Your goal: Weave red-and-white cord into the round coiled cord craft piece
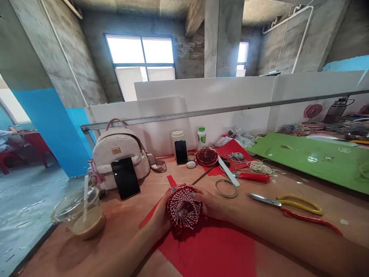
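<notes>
Bare forearms [259,227] are stretched over a red sheet [213,250] on a brownish tabletop [121,227], bounded on the far side by a white partition [225,94] in a concrete room, where a pillar [37,123] at left is painted blue below. Above the sheet, a round red-and-white threaded piece [175,211] is clasped at its left edge by the left hand [162,212] and at its right by the right hand [210,204], both sets of fingers closed on it; whose fingertips are seen through its centre cannot be told. At left, a clear cup [93,200] is partly filled with milky brown drink [89,227], a straw [85,196] stood in it. On the far side, a white jar [177,135] is placed left of a green-capped bottle [201,139]
</notes>
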Motion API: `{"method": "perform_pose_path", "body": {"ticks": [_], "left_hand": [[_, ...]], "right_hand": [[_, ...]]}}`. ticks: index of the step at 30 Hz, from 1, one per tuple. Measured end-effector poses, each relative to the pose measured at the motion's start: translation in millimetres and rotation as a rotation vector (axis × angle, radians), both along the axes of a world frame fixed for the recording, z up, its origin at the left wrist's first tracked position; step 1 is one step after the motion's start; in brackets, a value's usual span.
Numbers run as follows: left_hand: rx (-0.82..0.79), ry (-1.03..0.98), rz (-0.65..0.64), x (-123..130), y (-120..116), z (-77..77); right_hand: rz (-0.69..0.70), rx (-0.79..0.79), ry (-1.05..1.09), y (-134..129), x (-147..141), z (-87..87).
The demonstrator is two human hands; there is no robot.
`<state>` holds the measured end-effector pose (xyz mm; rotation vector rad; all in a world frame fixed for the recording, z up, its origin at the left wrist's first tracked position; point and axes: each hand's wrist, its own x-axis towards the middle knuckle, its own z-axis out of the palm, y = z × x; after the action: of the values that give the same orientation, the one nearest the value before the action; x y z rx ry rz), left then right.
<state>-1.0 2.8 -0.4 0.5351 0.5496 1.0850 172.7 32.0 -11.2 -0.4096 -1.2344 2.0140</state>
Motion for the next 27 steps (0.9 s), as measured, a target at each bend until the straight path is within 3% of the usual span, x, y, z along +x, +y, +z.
{"method": "perform_pose_path", "body": {"ticks": [3, 14, 20, 27], "left_hand": [[0.010, 0.028, 0.013, 0, -1, -0.2], [0.021, 0.059, 0.056, -6, 1, -2.4], [0.017, 0.049, 0.102, -6, 4, -0.9], [-0.025, 0.033, 0.137, -8, 4, 3.6]], "right_hand": [[-0.084, 0.059, -0.036, -3, -2, -2.3], [-0.170, 0.138, -0.144, -3, -2, -8.7], [-0.238, 0.345, -0.180, -10, 5, 5.2], [-0.259, 0.306, -0.272, -16, 7, 12.3]]}}
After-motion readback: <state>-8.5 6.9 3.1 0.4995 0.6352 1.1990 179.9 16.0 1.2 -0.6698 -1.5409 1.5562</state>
